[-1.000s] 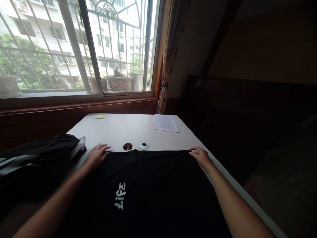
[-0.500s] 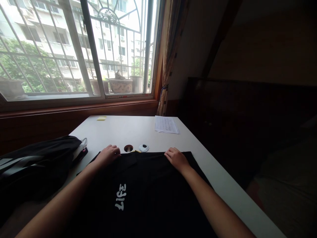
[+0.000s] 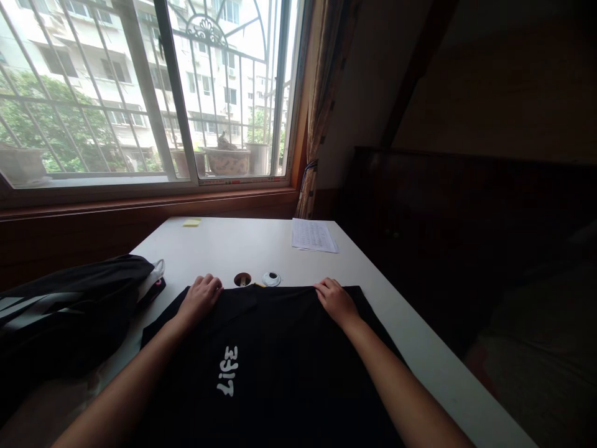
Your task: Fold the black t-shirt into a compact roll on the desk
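Observation:
A black T-shirt [image 3: 289, 361] with a white printed word on it lies spread flat over the near part of the white table [image 3: 233, 242]. At the left of its far edge, my left hand [image 3: 201, 297] is closed, fingers curled on the cloth. My right hand [image 3: 336, 300] pinches the same edge farther right, thumb and fingers together. Between the hands the edge runs nearly straight, with a small yellow bit showing at its middle. My forearms hide parts of the shirt's sides.
Dark clothing [image 3: 79, 305] is heaped at the left edge. Beyond the shirt are a round cable hole [image 3: 242, 279] and its white cover [image 3: 271, 279]. Printed sheets [image 3: 313, 235] lie at the far right, a yellow sticky note [image 3: 191, 222] at the far left. A barred window [image 3: 224, 93] stands behind.
My left hand has shifted slightly left along the shirt's far edge, and my right hand slightly right. The fold near my left hand has smoothed out.

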`<action>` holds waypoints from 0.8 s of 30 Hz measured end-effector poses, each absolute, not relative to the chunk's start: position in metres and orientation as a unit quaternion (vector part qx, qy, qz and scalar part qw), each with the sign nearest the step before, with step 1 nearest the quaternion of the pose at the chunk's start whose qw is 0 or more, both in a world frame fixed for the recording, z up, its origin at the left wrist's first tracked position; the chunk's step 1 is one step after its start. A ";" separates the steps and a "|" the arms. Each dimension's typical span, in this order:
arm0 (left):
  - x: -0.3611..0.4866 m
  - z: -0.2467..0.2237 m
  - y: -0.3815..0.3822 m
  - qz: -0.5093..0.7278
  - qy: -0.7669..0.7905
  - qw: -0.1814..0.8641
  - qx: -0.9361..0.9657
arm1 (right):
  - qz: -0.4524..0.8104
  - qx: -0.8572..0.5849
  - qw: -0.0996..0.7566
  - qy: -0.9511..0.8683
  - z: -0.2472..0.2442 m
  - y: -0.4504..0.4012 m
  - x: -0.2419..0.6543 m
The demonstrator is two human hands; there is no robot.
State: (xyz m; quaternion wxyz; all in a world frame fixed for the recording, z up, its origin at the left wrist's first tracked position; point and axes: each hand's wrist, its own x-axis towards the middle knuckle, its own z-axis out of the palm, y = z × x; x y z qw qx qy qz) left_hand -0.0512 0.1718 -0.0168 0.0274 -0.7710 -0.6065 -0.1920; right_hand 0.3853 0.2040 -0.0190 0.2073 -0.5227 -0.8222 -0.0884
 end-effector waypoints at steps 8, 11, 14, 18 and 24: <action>-0.052 -0.019 0.169 -0.203 -0.590 0.053 -0.780 | -0.068 -0.539 0.205 -0.814 -0.028 0.191 0.437; -0.043 -0.011 0.168 -0.193 -0.564 0.053 -0.801 | -0.066 -0.556 0.201 -0.804 -0.031 0.185 0.460; -0.019 0.002 0.166 -0.168 -0.512 0.046 -0.841 | -0.064 -0.567 0.196 -0.797 -0.033 0.181 0.471; 0.043 0.016 0.166 -0.140 -0.414 0.030 -0.899 | -0.064 -0.569 0.188 -0.798 -0.034 0.179 0.472; 0.145 -0.003 0.171 -0.121 -0.342 -0.014 -0.932 | -0.068 -0.570 0.169 -0.801 -0.035 0.181 0.470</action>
